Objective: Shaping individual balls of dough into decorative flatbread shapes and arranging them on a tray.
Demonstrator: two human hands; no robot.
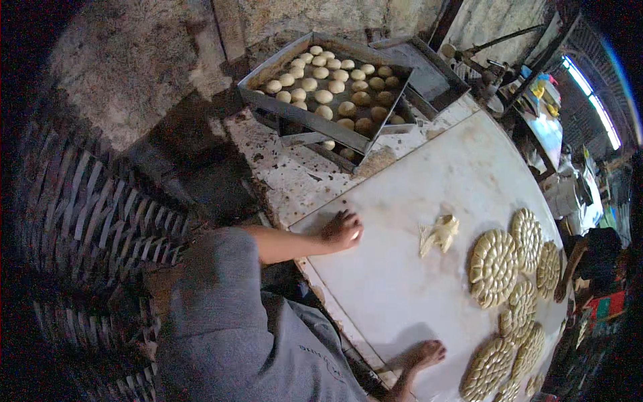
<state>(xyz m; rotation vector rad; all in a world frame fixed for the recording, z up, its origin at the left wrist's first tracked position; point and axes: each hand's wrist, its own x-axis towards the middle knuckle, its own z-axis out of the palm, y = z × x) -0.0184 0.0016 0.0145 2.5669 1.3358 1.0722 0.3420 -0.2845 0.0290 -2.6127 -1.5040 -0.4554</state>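
Observation:
My left hand is at the near left part of the pale marble slab, its fingers curled over a small pale bit that I cannot make out. My right hand is low on the slab, fingers loosely bent and apart, with nothing visible in them. Between and beyond my hands lies a twisted scrap of pale dough. To the right are several round, flattened, coiled dough pieces with a segmented pattern, some touching.
At the back, metal trays hold several dough balls, stacked on a worn ledge beside another shallow tray. Woven slatted material is at the left. A cluttered side table and dark equipment stand at the back right.

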